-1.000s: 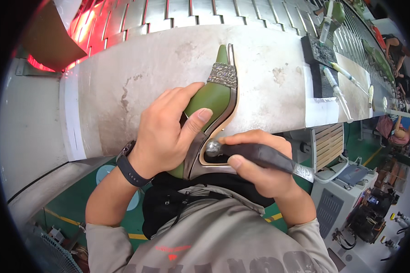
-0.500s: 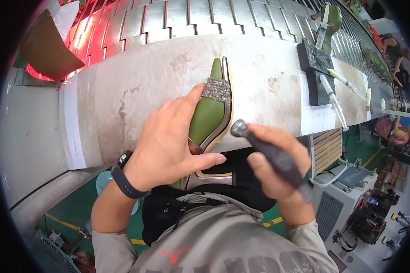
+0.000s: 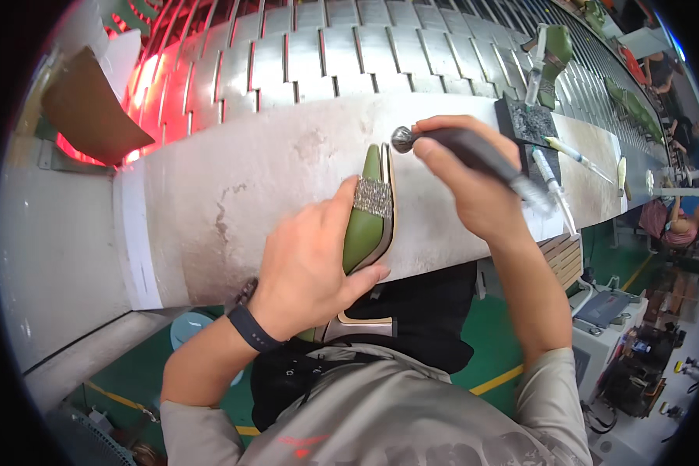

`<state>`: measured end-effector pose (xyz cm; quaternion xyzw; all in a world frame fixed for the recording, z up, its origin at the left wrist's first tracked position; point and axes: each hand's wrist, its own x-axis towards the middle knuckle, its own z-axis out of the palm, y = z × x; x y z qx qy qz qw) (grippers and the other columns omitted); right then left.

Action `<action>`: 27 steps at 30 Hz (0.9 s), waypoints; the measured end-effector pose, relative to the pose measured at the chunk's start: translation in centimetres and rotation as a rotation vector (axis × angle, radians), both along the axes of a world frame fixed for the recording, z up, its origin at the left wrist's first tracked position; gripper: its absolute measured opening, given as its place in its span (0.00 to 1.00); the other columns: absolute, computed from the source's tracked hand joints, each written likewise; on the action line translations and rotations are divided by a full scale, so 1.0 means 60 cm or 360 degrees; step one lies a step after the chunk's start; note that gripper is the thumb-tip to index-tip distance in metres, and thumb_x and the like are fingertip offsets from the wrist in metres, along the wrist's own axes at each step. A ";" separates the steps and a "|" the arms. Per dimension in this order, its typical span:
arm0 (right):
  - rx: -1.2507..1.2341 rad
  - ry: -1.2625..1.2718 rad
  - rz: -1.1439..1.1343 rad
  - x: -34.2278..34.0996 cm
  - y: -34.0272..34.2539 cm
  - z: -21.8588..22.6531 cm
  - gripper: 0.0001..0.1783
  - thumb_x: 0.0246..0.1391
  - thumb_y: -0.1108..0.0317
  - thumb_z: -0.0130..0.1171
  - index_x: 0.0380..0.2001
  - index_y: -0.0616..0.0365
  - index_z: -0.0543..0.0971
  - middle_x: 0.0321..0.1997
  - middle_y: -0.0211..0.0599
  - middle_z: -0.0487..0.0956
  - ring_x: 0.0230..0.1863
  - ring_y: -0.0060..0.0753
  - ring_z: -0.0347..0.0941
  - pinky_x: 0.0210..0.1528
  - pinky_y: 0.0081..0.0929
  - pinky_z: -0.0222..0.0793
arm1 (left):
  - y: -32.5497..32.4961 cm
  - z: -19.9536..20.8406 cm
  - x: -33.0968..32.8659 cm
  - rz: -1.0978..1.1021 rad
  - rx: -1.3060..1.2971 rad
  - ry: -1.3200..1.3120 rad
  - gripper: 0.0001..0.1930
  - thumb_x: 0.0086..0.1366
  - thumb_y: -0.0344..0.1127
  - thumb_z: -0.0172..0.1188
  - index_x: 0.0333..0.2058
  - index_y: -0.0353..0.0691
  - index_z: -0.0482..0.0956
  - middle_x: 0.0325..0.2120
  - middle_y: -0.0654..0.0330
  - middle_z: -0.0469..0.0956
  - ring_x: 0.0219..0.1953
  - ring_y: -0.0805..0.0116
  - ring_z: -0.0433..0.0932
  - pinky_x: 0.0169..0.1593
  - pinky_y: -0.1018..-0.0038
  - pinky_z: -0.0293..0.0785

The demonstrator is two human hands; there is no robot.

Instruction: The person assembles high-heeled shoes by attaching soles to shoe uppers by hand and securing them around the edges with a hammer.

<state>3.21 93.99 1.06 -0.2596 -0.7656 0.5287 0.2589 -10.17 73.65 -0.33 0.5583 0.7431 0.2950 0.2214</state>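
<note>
A green high-heeled shoe (image 3: 363, 237) with a glittering band lies on its side, toe pointing away from me and sole facing right. My left hand (image 3: 307, 260) is wrapped round its middle, the palm hiding much of the upper. The heel (image 3: 365, 328) sticks out to the right near my body. My right hand (image 3: 474, 175) grips a dark-handled tool (image 3: 470, 149) with a rounded metal head. That head is just right of the toe, apart from the sole edge as far as I can see. The tool's other end is blurred.
A pale, stained worktop (image 3: 287, 163) borders a slatted metal conveyor (image 3: 303, 66). At right, syringes (image 3: 550, 179) rest by a dark block (image 3: 520, 120); another green shoe (image 3: 554, 62) stands behind it. A brown curved panel (image 3: 93, 109) is at left. People are at far right.
My right hand has carried the tool away from me, from beside the shoe's middle to beside its toe. My left hand keeps its hold on the shoe. The whole view has shifted slightly.
</note>
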 end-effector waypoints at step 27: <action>0.1131 -0.0073 -0.0207 0.106 0.024 -0.083 0.22 0.44 0.75 0.68 0.47 0.61 0.85 0.47 0.41 0.87 0.54 0.48 0.82 0.56 0.45 0.75 | 0.441 -0.025 -0.209 -0.0281 -0.0074 0.2004 0.16 0.68 0.34 0.59 0.51 0.39 0.84 0.43 0.56 0.84 0.53 0.56 0.81 0.59 0.52 0.71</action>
